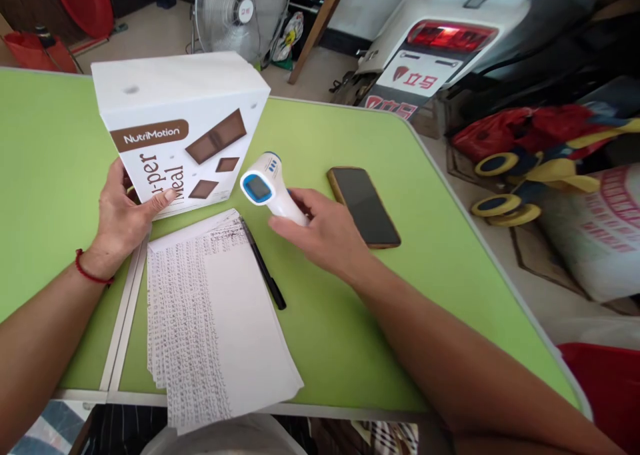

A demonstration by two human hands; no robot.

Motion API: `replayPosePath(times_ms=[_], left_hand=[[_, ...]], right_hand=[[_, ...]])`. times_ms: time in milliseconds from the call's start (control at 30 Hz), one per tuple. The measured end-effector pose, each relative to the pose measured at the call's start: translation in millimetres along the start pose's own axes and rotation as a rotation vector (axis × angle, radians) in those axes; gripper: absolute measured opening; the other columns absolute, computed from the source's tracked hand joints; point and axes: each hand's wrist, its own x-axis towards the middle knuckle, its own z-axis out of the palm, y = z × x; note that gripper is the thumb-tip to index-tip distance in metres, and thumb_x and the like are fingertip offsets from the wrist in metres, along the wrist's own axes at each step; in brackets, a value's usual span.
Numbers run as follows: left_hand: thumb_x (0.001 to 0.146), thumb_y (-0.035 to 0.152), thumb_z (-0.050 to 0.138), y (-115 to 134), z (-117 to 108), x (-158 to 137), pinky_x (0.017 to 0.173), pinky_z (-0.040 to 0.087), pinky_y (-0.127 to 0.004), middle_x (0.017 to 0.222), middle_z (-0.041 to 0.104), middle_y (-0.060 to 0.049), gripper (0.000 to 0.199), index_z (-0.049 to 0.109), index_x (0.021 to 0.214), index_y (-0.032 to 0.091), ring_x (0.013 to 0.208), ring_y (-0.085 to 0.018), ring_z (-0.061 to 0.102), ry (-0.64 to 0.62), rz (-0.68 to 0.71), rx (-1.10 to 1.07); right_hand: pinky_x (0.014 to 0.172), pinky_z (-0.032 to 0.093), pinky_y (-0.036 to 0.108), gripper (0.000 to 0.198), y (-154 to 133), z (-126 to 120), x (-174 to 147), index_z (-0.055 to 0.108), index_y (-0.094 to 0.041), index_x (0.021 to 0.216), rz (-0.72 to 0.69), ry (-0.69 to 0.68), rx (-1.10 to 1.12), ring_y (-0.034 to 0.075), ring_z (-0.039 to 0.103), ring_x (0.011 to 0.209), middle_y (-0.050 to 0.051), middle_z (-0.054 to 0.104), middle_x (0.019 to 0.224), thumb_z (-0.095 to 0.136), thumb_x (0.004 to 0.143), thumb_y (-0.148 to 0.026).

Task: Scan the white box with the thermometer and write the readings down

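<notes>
At the green tabletop (310, 142): one white carton (183, 135), lower left edge clasped by the left hand (123, 212), thumb across its front; one white-and-blue handheld thermometer (283, 198), handle enclosed by the right hand (327, 232), screen end projecting past the fingertips; written sheets (245, 328), black pen (263, 265), phone (367, 205) alongside.

Handwritten sheets (245, 308) overhang the near edge of the green worktop (350, 355), a black pen (267, 272) along their right side; a smartphone (367, 205) lies toward the right edge. Beyond the far edge stands a fan (225, 18), past the far right corner a white scooter (425, 62).
</notes>
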Motion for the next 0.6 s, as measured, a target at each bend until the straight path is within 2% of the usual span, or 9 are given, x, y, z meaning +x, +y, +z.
replayPosePath(times_ms=[67,133,200,267,367,500,600], left_hand=[[0.072,0.053,0.082,8,1,-3,0.093,0.052,-0.049,0.113,0.068,-0.007,0.05,0.063,0.106,0.022,0.106,-0.031,0.064,0.004,0.007,0.001],[0.075,0.055,0.078,14,2,-7,0.092,0.053,-0.049,0.113,0.069,-0.006,0.044,0.065,0.103,0.023,0.106,-0.03,0.064,-0.014,0.015,-0.005],[0.078,0.057,0.074,18,3,-9,0.088,0.054,-0.049,0.111,0.07,-0.006,0.041,0.066,0.101,0.024,0.104,-0.03,0.065,-0.042,-0.012,-0.013],[0.076,0.06,0.075,19,3,-12,0.083,0.054,-0.049,0.108,0.071,-0.007,0.044,0.066,0.099,0.023,0.1,-0.031,0.066,-0.065,-0.072,0.002],[0.07,0.063,0.078,16,4,-15,0.08,0.054,-0.051,0.11,0.071,-0.009,0.053,0.066,0.101,0.022,0.098,-0.033,0.066,-0.085,-0.15,0.056],[0.073,0.066,0.075,15,5,-16,0.084,0.054,-0.052,0.116,0.069,-0.011,0.057,0.065,0.107,0.021,0.104,-0.034,0.065,-0.104,-0.173,0.074],[0.074,0.068,0.073,16,4,-17,0.085,0.053,-0.053,0.116,0.069,-0.012,0.059,0.065,0.108,0.021,0.105,-0.035,0.064,-0.109,-0.166,0.115]], right_hand=[[0.061,0.046,0.033,0.039,-3,9,-15,0.063,-0.019,0.106,-0.097,-0.033,0.415,0.019,0.056,0.071,0.005,0.063,0.085,0.063,0.078,-0.046],[0.058,0.047,0.032,0.04,-6,20,-33,0.061,-0.022,0.109,-0.206,-0.143,0.784,0.016,0.053,0.066,0.002,0.059,0.079,0.059,0.083,-0.052],[0.06,0.051,0.032,0.038,-8,31,-47,0.06,-0.024,0.111,-0.294,-0.248,0.927,0.016,0.054,0.069,0.002,0.058,0.082,0.065,0.083,-0.05],[0.062,0.052,0.031,0.035,-8,39,-56,0.061,-0.027,0.113,-0.281,-0.322,0.921,0.015,0.055,0.07,0.002,0.058,0.082,0.067,0.085,-0.046],[0.069,0.053,0.033,0.03,-8,44,-59,0.064,-0.026,0.11,-0.19,-0.324,0.854,0.017,0.055,0.075,0.003,0.06,0.083,0.064,0.087,-0.045],[0.071,0.051,0.036,0.03,-9,40,-54,0.065,-0.023,0.106,-0.076,-0.323,0.804,0.018,0.054,0.077,0.004,0.06,0.087,0.06,0.084,-0.042],[0.076,0.051,0.039,0.03,-10,34,-52,0.064,-0.022,0.105,-0.081,-0.372,0.794,0.02,0.055,0.082,0.004,0.06,0.091,0.058,0.081,-0.04]])
